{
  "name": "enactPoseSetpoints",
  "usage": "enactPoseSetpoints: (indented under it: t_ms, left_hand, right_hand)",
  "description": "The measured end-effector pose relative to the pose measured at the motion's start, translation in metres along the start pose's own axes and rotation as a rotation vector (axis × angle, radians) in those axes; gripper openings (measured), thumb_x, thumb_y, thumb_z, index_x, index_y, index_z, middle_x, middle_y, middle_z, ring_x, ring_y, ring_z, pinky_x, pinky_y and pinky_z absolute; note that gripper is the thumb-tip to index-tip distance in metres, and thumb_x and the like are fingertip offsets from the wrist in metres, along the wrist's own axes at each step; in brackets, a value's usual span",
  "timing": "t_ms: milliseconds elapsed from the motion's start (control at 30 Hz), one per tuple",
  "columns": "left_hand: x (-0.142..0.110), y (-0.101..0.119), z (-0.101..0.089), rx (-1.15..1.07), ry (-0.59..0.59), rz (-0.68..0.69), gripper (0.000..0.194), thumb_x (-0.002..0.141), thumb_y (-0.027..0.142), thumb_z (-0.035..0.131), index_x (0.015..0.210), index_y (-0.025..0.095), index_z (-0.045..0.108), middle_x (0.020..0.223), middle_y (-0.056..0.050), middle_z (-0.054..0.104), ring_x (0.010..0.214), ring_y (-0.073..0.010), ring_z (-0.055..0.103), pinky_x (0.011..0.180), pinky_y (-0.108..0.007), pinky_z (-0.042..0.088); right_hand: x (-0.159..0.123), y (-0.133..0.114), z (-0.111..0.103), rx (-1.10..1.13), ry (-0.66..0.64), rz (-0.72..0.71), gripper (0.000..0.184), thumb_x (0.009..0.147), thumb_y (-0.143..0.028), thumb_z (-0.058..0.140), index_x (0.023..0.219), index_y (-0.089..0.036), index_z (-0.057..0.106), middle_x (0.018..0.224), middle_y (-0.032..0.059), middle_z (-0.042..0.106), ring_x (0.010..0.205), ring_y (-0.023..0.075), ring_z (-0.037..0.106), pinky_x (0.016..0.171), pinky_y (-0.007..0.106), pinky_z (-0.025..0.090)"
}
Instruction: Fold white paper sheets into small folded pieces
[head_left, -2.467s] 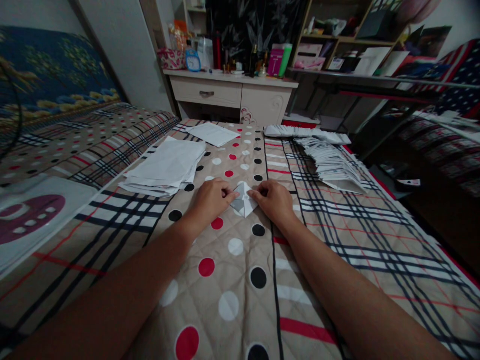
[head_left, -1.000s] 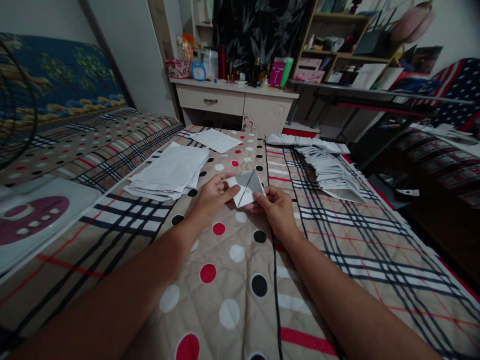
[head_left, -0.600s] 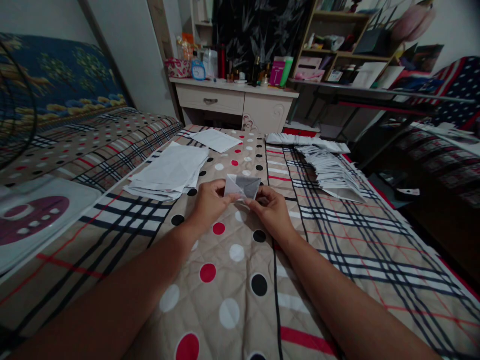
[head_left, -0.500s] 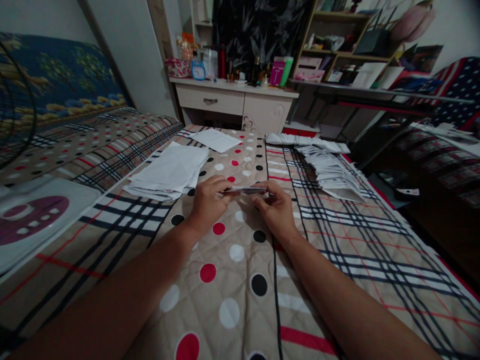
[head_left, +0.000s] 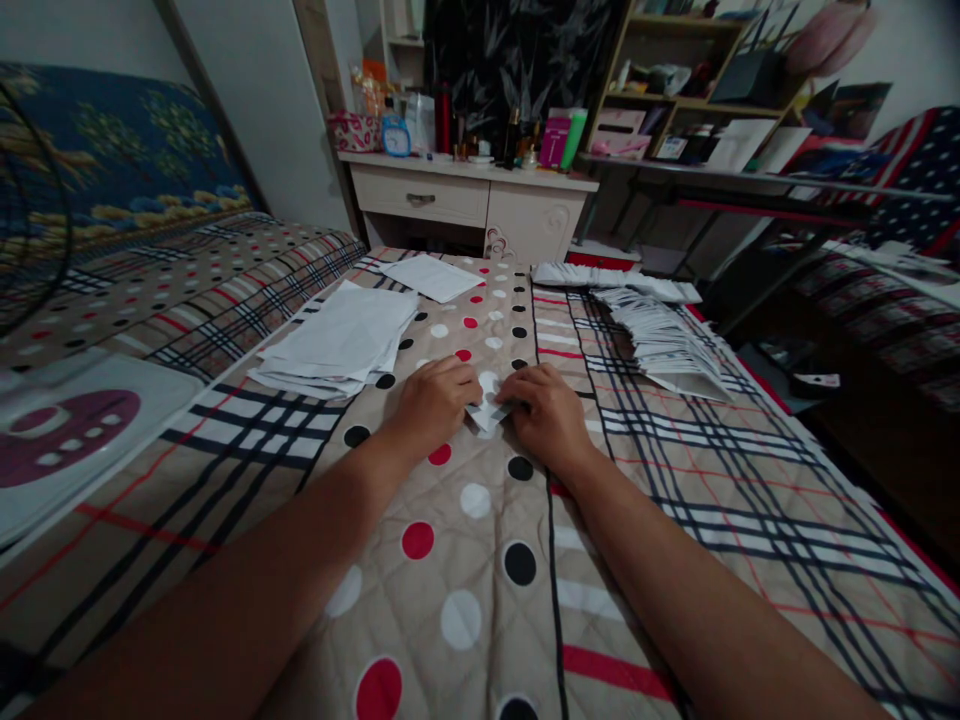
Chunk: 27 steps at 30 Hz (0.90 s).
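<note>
A small folded piece of paper (head_left: 487, 414), white with a V-shaped lower edge, lies between my hands on the polka-dot bedspread (head_left: 457, 550). My left hand (head_left: 437, 398) is closed on its left side, fingers curled at the edge. On the opposite side my right hand (head_left: 545, 408) is curled over the paper's right edge, fingertips partly hidden. To the left rests a stack of white paper sheets (head_left: 337, 340). Over on the right, a fanned row of folded papers (head_left: 667, 345) lies on the plaid part of the bedspread.
A single white sheet (head_left: 433, 277) lies near the bed's far end. Behind it is a white dresser (head_left: 420, 195) with bottles and a blue clock (head_left: 395, 135). Another bundle of folded papers (head_left: 615, 282) is at the far right. A white and purple appliance (head_left: 75, 430) sits at left.
The paper, held up edge-on between both hands before, is now lowered and tilted so that its pointed face shows. Both hands have turned with their backs upward.
</note>
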<state>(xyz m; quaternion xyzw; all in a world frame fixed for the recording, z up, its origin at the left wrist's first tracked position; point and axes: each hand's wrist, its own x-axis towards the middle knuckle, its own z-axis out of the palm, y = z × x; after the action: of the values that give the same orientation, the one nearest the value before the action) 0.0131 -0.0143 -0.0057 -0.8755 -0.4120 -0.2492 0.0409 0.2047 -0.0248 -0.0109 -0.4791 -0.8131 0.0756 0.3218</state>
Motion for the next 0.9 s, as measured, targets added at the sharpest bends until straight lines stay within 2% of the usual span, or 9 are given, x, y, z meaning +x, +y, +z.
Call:
enactPoseSetpoints:
  t_ms: [100,200,300,400,467,567,700,900]
  left_hand:
    - [-0.001,0.000,-0.002,-0.016,-0.125,-0.045,0.030,0.072,0.000,0.055,0.082,0.021,0.075,0.089,-0.006,0.069,0.095,-0.0232,0.061,0.080,-0.034,0.047]
    - [-0.002,-0.004,-0.007,-0.090,-0.184,-0.083,0.030,0.070,0.006,0.061,0.087,0.024,0.077,0.091,-0.006,0.070,0.095,-0.0241,0.063,0.080,-0.035,0.049]
    - [-0.002,-0.016,-0.011,-0.327,-0.237,-0.090,0.024,0.071,0.014,0.067,0.088,0.025,0.078,0.093,-0.004,0.073,0.088,-0.0210,0.066,0.082,-0.033,0.050]
    - [-0.002,-0.028,-0.010,-0.571,-0.272,-0.150,0.015,0.075,0.020,0.068,0.086,0.024,0.079,0.093,-0.004,0.075,0.089,-0.0191,0.068,0.084,-0.031,0.050]
    - [-0.002,-0.032,-0.006,-0.639,-0.247,-0.248,0.012,0.077,0.024,0.068,0.082,0.022,0.079,0.091,-0.005,0.076,0.087,-0.0189,0.068,0.082,-0.031,0.051]
    - [-0.001,-0.031,0.000,-0.620,-0.164,-0.382,0.013,0.078,0.030,0.067,0.077,0.020,0.077,0.079,-0.002,0.075,0.072,-0.0167,0.066,0.067,-0.027,0.049]
    - [0.001,-0.025,0.006,-0.526,-0.062,-0.461,0.018,0.076,0.034,0.068,0.069,0.018,0.073,0.064,0.000,0.070,0.059,-0.0133,0.058,0.056,-0.025,0.042]
    - [0.000,-0.022,0.010,-0.450,-0.004,-0.467,0.017,0.075,0.032,0.069,0.066,0.018,0.069,0.068,-0.002,0.070,0.063,-0.0150,0.060,0.059,-0.026,0.043]
  right_hand:
    - [-0.002,-0.003,-0.003,-0.061,-0.075,-0.018,0.031,0.069,-0.006,0.055,0.088,-0.020,0.075,0.098,0.0055,0.070,0.095,0.0226,0.056,0.081,0.033,0.045]
    - [-0.006,-0.008,-0.007,-0.098,-0.102,-0.046,0.024,0.070,-0.013,0.061,0.088,-0.019,0.076,0.102,0.0067,0.069,0.097,0.0237,0.056,0.083,0.034,0.045]
    - [-0.008,-0.011,-0.008,-0.086,-0.102,-0.051,0.017,0.074,-0.018,0.065,0.086,-0.020,0.076,0.102,0.0063,0.068,0.096,0.0229,0.056,0.080,0.033,0.044]
    - [-0.008,-0.009,-0.006,-0.030,-0.086,0.010,0.011,0.081,-0.026,0.065,0.082,-0.020,0.075,0.101,0.0055,0.068,0.095,0.0211,0.058,0.078,0.032,0.044]
    - [-0.006,-0.007,-0.002,0.012,-0.070,0.089,0.014,0.085,-0.027,0.063,0.079,-0.020,0.073,0.097,0.0049,0.068,0.093,0.0197,0.059,0.078,0.030,0.044]
    - [-0.001,-0.005,0.003,0.051,-0.047,0.230,0.014,0.086,-0.026,0.062,0.078,-0.020,0.071,0.089,0.0038,0.069,0.087,0.0180,0.061,0.075,0.029,0.044]
    - [0.005,-0.006,0.005,0.047,-0.027,0.429,0.013,0.083,-0.031,0.064,0.079,-0.020,0.070,0.082,0.0021,0.071,0.077,0.0177,0.062,0.067,0.028,0.040]
    - [0.007,-0.005,0.007,-0.012,0.003,0.478,0.017,0.079,-0.037,0.069,0.075,-0.020,0.068,0.081,0.0022,0.070,0.073,0.0174,0.061,0.062,0.028,0.036]
